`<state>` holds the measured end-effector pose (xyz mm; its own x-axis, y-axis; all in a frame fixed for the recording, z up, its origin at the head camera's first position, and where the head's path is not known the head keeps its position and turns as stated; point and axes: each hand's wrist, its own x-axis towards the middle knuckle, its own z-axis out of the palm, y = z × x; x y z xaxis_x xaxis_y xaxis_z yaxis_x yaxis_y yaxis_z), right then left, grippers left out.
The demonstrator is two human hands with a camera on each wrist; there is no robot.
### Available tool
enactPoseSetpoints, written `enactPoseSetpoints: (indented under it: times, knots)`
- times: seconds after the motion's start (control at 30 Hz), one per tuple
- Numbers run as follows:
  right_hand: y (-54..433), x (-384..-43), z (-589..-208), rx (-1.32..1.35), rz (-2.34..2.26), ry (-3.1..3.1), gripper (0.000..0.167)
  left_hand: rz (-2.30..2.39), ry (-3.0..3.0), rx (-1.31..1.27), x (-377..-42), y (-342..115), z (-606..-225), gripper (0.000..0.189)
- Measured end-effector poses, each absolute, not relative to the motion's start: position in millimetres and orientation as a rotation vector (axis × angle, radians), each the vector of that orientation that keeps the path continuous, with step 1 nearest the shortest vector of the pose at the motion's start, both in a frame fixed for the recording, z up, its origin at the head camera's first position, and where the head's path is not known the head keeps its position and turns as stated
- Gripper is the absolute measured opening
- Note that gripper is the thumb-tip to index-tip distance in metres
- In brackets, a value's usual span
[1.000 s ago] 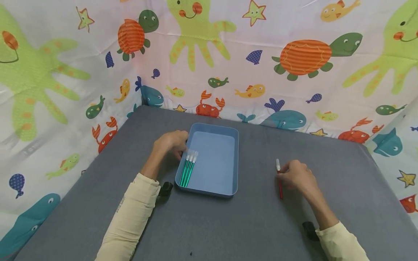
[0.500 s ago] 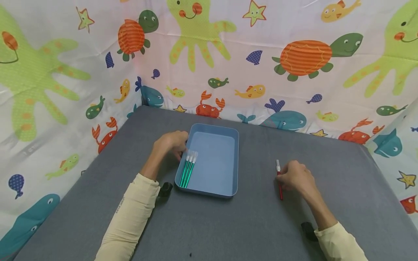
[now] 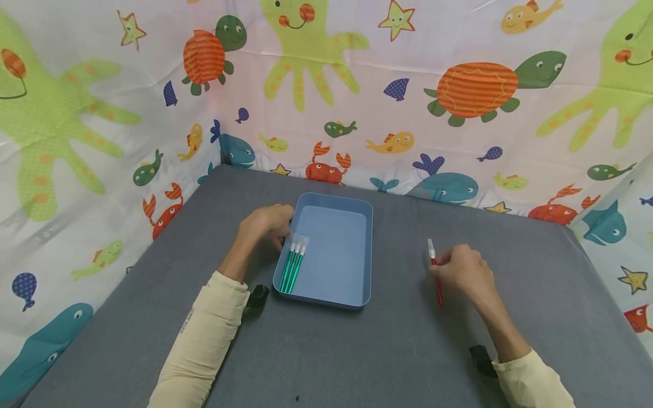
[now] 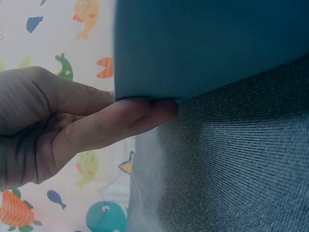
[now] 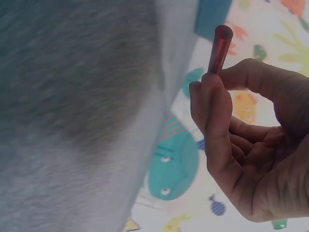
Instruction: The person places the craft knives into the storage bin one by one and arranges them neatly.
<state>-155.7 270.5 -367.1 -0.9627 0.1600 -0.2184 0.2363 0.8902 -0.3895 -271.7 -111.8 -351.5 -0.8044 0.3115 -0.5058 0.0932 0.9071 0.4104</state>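
On the table's left half lies a shallow blue tray point(image 3: 333, 252). Several green paintbrushes point(image 3: 292, 272) with pale tips rest side by side along its left wall. My left hand point(image 3: 268, 222) grips that wall; the left wrist view shows the thumb and fingers point(image 4: 99, 123) pinching the tray's edge point(image 4: 193, 48). To the right of the tray, my right hand point(image 3: 464, 269) pinches a slim red paintbrush point(image 3: 439, 293) between thumb and fingertips, its white tip pointing away from me. In the right wrist view the red handle's end point(image 5: 221, 46) sticks out past the fingers.
A grey cloth covers the table point(image 3: 398, 351). A white curtain point(image 3: 357, 62) printed with sea animals hangs behind it and along both sides. Black straps or cameras point(image 3: 482, 361) sit at both wrists.
My right hand has risen slightly with the red paintbrush, whose tip has shifted up and a little left. My left hand and the tray stay where they were.
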Motion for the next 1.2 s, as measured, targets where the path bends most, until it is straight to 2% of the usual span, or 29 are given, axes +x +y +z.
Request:
enactPoseSetpoints:
  times: [0.67, 1.2]
  knots:
    - [211, -153, -332, 0.038, -1.066, 2.816, 0.024, 0.533, 2.467, 0.314, -273, -114, -354, 0.041]
    - [136, -179, -360, -0.117, -1.169, 2.648, 0.018, 0.5, 2.459, 0.326, -275, -112, -352, 0.041]
